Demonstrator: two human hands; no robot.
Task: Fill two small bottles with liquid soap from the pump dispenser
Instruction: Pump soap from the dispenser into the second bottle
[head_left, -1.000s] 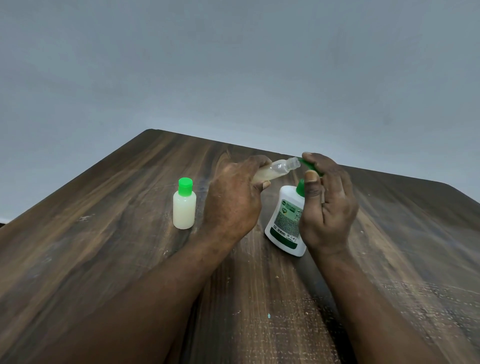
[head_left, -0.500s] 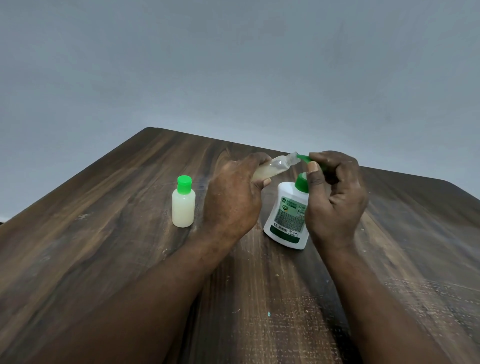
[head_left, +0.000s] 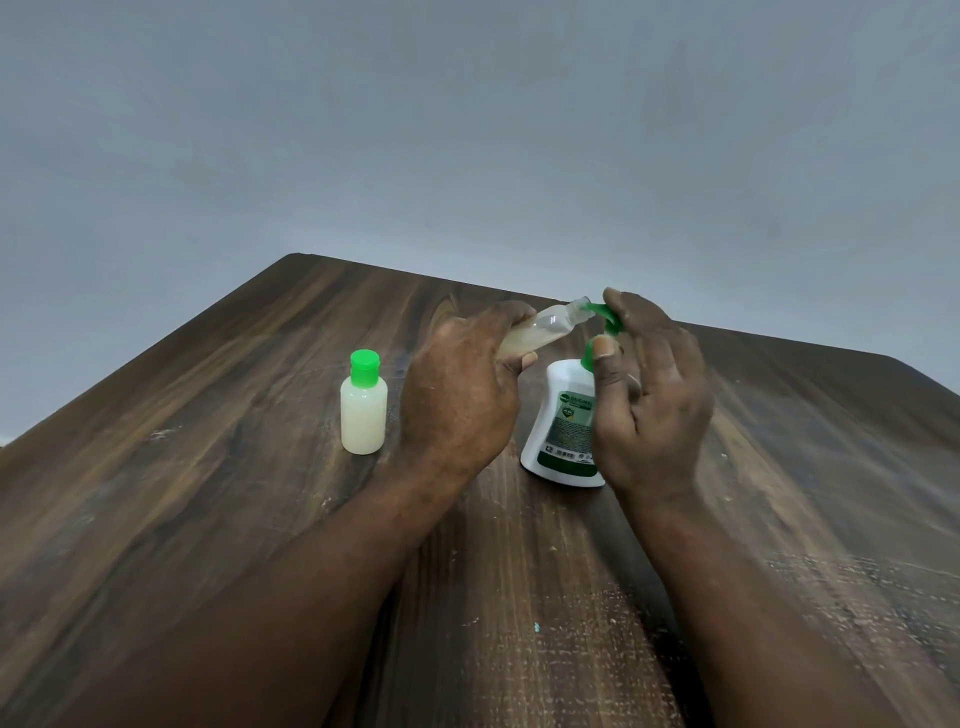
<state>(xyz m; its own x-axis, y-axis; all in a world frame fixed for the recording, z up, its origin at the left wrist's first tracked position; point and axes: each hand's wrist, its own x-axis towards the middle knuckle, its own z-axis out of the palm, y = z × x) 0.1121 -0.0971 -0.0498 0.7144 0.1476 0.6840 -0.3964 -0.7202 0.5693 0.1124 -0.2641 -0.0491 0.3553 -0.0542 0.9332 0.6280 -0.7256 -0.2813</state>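
Dark wood table (head_left: 208, 519) keeps everything within reach. The right hand (head_left: 654, 395), fingers loose and nearly straight, rests on top of the pump dispenser (head_left: 563, 415), probably ready to press. The left hand (head_left: 462, 395) is wrapped round the uncapped bottle (head_left: 540, 330), partly filled and tilted so its mouth meets the green spout (head_left: 602, 314). The capped bottle (head_left: 363, 410), looking full, stands aside to the left.

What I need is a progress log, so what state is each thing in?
Dispenser: upright on table.
Capped bottle: upright, green cap on, nearly full.
Open bottle: uncapped, tilted, partly filled, mouth at spout.
Left hand: grips open bottle.
Right hand: fingers straight, resting on spout.
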